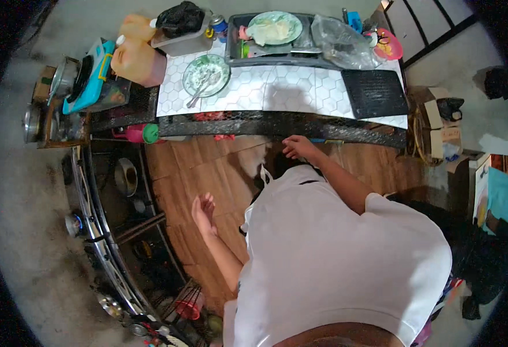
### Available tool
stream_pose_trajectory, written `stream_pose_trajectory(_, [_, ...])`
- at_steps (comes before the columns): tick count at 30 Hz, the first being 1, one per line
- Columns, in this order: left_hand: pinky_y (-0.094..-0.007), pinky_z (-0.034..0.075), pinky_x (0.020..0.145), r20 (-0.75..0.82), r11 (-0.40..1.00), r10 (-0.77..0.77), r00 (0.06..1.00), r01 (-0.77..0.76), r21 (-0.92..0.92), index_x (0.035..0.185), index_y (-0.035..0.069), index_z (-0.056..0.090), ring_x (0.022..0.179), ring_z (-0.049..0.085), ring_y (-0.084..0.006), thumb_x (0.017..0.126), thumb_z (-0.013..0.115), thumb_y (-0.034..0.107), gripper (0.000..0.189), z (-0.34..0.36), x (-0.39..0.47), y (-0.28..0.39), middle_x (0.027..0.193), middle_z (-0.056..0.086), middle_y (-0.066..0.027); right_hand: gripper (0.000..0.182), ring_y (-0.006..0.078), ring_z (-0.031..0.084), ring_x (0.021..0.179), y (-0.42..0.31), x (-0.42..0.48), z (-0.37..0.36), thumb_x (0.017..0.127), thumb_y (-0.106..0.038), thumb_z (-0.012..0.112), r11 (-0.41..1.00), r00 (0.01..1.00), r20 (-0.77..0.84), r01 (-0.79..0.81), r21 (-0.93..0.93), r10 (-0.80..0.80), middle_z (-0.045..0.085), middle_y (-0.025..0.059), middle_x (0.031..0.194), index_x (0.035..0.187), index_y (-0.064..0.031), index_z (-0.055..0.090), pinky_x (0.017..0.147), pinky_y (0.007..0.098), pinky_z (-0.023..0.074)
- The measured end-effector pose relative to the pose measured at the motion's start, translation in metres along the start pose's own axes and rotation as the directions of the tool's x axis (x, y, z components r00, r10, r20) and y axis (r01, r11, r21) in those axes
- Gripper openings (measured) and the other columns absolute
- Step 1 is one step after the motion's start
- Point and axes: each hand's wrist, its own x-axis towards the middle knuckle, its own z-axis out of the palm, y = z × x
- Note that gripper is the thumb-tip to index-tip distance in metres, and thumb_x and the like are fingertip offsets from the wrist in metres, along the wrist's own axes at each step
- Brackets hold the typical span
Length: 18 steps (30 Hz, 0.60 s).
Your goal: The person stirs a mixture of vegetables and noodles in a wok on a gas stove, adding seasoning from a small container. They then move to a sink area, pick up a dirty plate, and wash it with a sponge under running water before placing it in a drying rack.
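My left hand (204, 211) hangs over the wood-look floor, its fingers loosely curled and apart, holding nothing. Close to the front edge of the tiled table is my right hand (298, 148), empty, with its fingers slightly bent. On the table's left part, a glass plate (223, 89) carries white powder and a metal spoon (198, 93). A dark grey tray (254, 62) at the back holds a second plate (296, 32) with pale, dough-like food on it. To the right lie a clear plastic bag (345, 43) and a black board (375, 93).
Plastic jugs (137, 60) and a grey container (184, 43) stand at the back left. A pink bowl (390, 45) is at the back right. Left of me runs a metal stove (100, 230) with a small blue flame (78, 223). Cardboard boxes (438, 121) stand right of the table.
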Motion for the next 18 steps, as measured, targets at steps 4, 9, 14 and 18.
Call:
stream_pose_trajectory(4, [-0.0308, 0.05, 0.081, 0.141, 0.986, 0.037, 0.989, -0.06, 0.158, 0.119, 0.003, 0.057, 0.093, 0.064, -0.0176, 0.097, 0.054, 0.03, 0.035, 0.006, 0.074, 0.048, 0.105, 0.067, -0.0091, 0.031, 0.0141, 0.064, 0.074, 0.017, 0.017, 0.031, 0.096, -0.035, 0.055, 0.995, 0.998, -0.047, -0.039, 0.096, 0.044, 0.067, 0.0066, 0.093, 0.114, -0.0099, 0.059, 0.063, 0.0282, 0.0523])
stream_pose_trajectory(9, [-0.029, 0.05, 0.078, 0.352, 0.948, 0.058, 0.934, -0.162, 0.273, 0.116, 0.002, 0.057, 0.089, 0.064, -0.0161, 0.096, 0.056, 0.027, 0.031, 0.049, 0.192, 0.053, 0.101, 0.067, -0.008, 0.03, 0.015, 0.064, 0.069, -0.01, 0.047, 0.069, 0.095, -0.032, 0.057, 0.981, 0.994, -0.087, -0.047, 0.187, 0.064, 0.068, 0.0081, 0.089, 0.11, -0.0059, 0.058, 0.059, 0.0293, 0.0499])
stream_pose_trajectory(14, [-0.0368, 0.047, 0.087, 0.496, 0.662, 0.322, 0.807, -0.566, 0.492, 0.117, -0.002, 0.055, 0.099, 0.061, -0.0278, 0.091, 0.062, 0.029, 0.04, 0.108, 0.293, 0.05, 0.112, 0.063, -0.0148, 0.028, 0.0134, 0.064, 0.07, -0.06, 0.12, 0.093, 0.095, -0.029, 0.057, 0.983, 0.996, -0.077, 0.068, 0.172, -0.055, 0.066, 0.0051, 0.089, 0.114, -0.0088, 0.057, 0.057, 0.0268, 0.0502])
stream_pose_trajectory(18, [-0.0447, 0.044, 0.092, 0.467, 0.293, 0.486, 0.739, -0.642, 0.709, 0.123, -0.005, 0.051, 0.108, 0.055, -0.0378, 0.087, 0.065, 0.031, 0.053, 0.161, 0.307, 0.085, 0.12, 0.056, -0.0239, 0.031, 0.0139, 0.063, 0.067, -0.098, 0.194, 0.116, 0.094, -0.028, 0.059, 0.976, 0.994, -0.051, 0.105, 0.189, -0.097, 0.065, 0.006, 0.085, 0.116, -0.0076, 0.055, 0.055, 0.0266, 0.0495])
